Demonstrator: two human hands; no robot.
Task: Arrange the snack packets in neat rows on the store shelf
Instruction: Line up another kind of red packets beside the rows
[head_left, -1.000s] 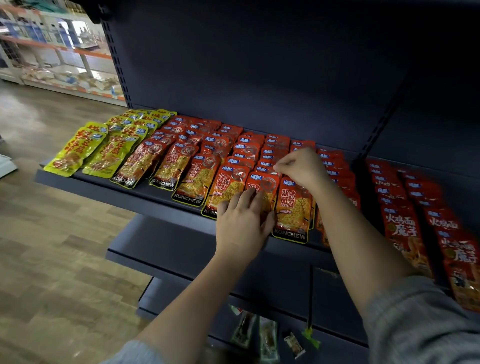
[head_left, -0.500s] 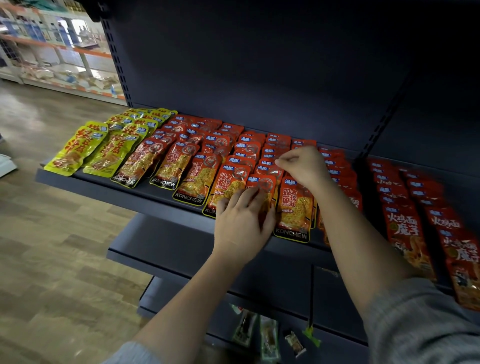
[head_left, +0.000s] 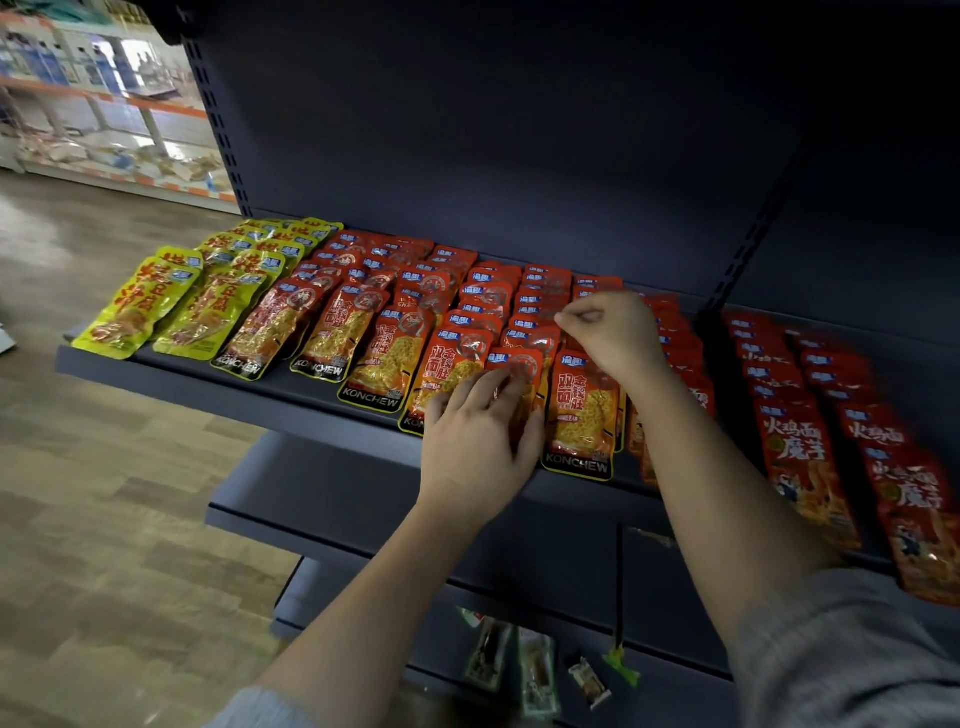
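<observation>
Snack packets (head_left: 582, 410) rowed on dark shelf (head_left: 322, 410), left hand (head_left: 478, 441) flat on them, right hand (head_left: 610, 332) apparently pinching one, wood floor (head_left: 104, 519).

"KONCHEW" on orange packets (head_left: 581, 415), "火鸡面 魔芋" on red packets (head_left: 800, 452)

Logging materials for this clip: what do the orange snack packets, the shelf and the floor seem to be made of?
Orange snack packets: glossy plastic film, judging by the glare and a clear window showing the contents.
Shelf: probably painted metal, matte dark blue, with slotted uprights.
Floor: wood-look planks with a faint sheen; real wood or laminate cannot be told.
</observation>
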